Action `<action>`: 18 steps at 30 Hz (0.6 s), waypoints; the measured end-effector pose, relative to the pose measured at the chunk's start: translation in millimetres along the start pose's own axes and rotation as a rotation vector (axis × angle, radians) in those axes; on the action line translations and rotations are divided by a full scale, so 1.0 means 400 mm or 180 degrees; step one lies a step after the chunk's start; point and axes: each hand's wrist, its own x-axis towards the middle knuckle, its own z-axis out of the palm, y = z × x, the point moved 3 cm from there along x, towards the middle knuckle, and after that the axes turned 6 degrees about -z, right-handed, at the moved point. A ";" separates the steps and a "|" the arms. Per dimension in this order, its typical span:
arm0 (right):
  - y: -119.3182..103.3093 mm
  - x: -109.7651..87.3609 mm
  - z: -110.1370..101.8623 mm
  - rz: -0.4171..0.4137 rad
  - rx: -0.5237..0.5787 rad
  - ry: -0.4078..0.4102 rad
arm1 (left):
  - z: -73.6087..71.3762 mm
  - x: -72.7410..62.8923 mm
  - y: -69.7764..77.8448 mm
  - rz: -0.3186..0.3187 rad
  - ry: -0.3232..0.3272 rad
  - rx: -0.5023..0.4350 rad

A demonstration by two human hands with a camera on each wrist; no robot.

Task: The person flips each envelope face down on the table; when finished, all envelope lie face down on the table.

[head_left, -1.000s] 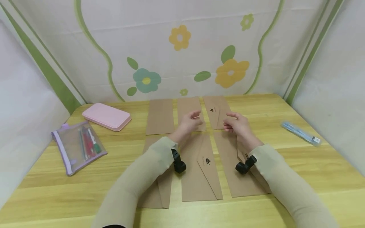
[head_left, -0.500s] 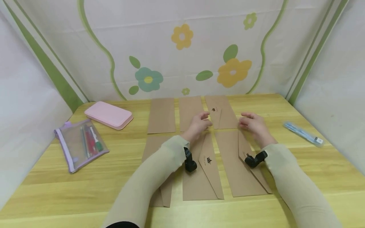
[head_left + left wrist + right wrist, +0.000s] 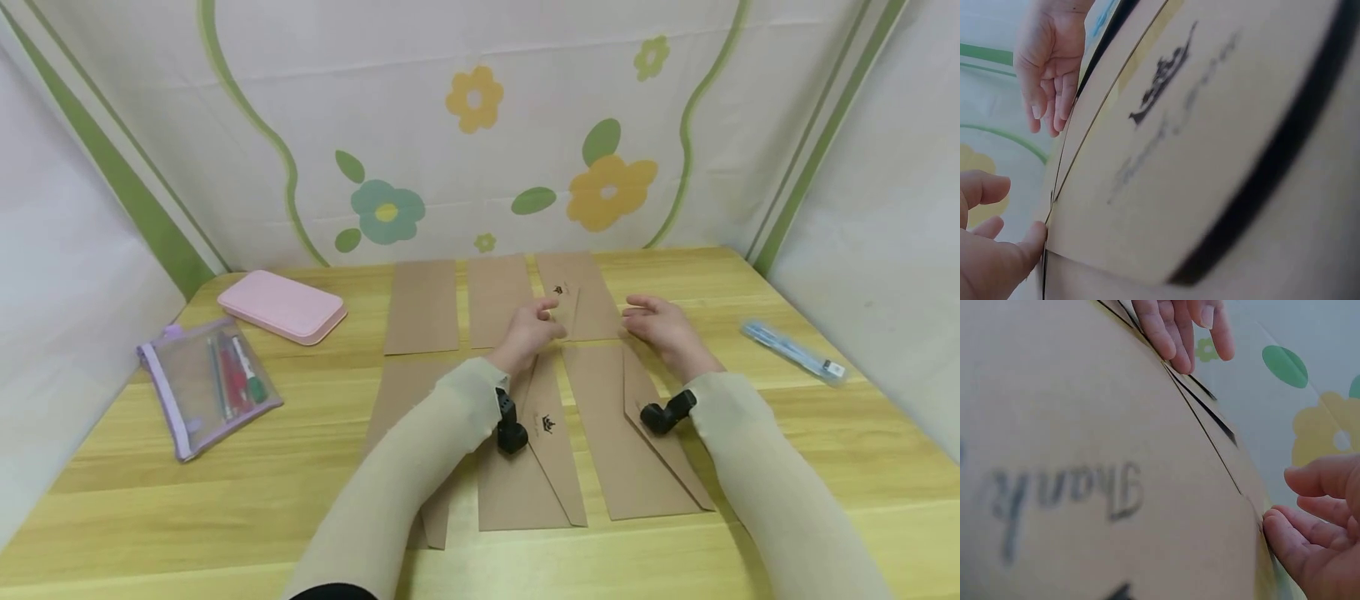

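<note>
Furthest left, a translucent mesh pouch with lilac trim [image 3: 176,379] is lying on the yellow wood-grain table [image 3: 112,508], slim pens [image 3: 238,375] showing blurrily through its side. A smooth pink round-cornered case [image 3: 281,304] is sitting just behind it. Then six flat brown kraft-paper envelopes are lying in two rows of three; the front left envelope [image 3: 401,400] is partly disappearing under a soft beige sleeve [image 3: 420,442]. The left hand [image 3: 528,333] is covering the near left corner of the back right envelope [image 3: 597,304], its fingers bending loosely, grasping nothing. A black crown is marking the pointed flap of the front middle envelope [image 3: 517,504]. The right hand [image 3: 663,333] is staying relaxed, fingers slightly bent and free, beside the back right envelope's right edge; whether either hand is touching paper, I can't tell. A black wrist camera [image 3: 667,412] is hiding print on the front right envelope [image 3: 607,450]. Furthest right, a pale-blue clear slim packet [image 3: 791,350] is lying aslant, its contents hard to distinguish.
</note>
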 end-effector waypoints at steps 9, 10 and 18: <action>0.001 0.010 0.000 0.0038 -0.0020 -0.0072 | 0.012 0.003 0.000 -0.0006 0.0059 0.0007; 0.001 0.011 0.000 0.0036 -0.0018 -0.0074 | 0.012 0.003 -0.001 -0.0021 0.0084 -0.0021; 0.004 0.009 0.001 0.0037 0.0038 -0.0056 | 0.013 0.000 -0.005 -0.0080 0.0213 -0.0217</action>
